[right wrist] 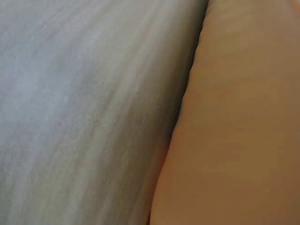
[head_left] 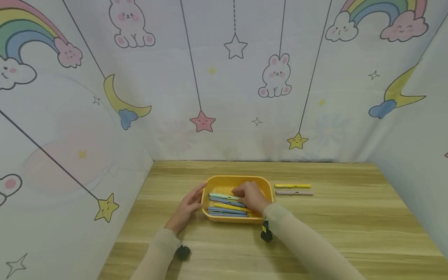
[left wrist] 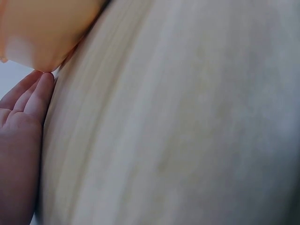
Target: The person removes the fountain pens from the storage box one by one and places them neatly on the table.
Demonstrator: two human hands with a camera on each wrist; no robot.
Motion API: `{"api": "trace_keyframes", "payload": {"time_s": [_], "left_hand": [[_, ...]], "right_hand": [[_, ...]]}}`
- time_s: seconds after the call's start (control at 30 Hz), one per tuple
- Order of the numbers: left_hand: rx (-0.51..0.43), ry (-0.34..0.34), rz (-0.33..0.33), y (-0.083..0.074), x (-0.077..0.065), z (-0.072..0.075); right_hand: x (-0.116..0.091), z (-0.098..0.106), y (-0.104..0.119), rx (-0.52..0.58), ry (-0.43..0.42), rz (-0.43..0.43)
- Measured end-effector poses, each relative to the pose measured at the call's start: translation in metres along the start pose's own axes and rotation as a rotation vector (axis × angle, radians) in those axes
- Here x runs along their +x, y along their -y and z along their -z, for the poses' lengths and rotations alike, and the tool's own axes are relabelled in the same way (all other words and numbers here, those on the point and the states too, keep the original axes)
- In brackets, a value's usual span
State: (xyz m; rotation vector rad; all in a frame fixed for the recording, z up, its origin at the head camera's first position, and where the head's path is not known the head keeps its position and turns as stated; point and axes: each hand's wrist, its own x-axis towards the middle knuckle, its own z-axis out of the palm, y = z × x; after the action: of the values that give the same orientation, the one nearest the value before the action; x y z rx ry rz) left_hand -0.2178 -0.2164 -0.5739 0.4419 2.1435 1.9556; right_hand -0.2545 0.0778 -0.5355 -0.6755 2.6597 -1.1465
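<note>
A yellow-orange plastic basket (head_left: 238,220) stands on the table with several pens lying in it: a light green pen (head_left: 220,196) on top, blue pens (head_left: 227,214) and a yellow pen (head_left: 231,208). My left hand (head_left: 189,205) rests against the basket's left wall, its fingertips touching the outside. In the left wrist view those fingers (left wrist: 37,98) meet the basket's base. My right hand (head_left: 253,196) reaches inside on the right, thumb and fingers curled at the right end of the light green pen. The right wrist view shows only the basket's outer wall (right wrist: 234,122) and the table.
To the right of the basket, a yellow pen (head_left: 293,186) and a pale pinkish-grey pen (head_left: 294,193) lie side by side on the wood-grain table (head_left: 350,229). A printed curtain (head_left: 241,97) hangs behind the table and along both sides.
</note>
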Motion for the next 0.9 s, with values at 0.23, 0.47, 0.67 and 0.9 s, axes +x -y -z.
{"api": "trace_keyframes", "payload": {"time_s": [0.23,0.47,0.67,0.9], "left_hand": [[-0.001,-0.001,-0.002,-0.001,-0.0006,-0.0004],[-0.002,0.001,0.006,0.0005,-0.0018,-0.0007],[-0.025,0.011,-0.019,0.0029,-0.0014,-0.0003],[-0.019,0.013,-0.033,0.0021,0.0008,-0.0002]], "right_hand": [[-0.0021,0.0016,0.0053,0.0,0.003,-0.009],[-0.0018,0.0,0.0027,-0.073,-0.008,0.035],[-0.0016,0.0002,-0.0002,-0.088,-0.008,0.032],[-0.004,0.0053,0.0007,-0.085,-0.026,0.047]]}}
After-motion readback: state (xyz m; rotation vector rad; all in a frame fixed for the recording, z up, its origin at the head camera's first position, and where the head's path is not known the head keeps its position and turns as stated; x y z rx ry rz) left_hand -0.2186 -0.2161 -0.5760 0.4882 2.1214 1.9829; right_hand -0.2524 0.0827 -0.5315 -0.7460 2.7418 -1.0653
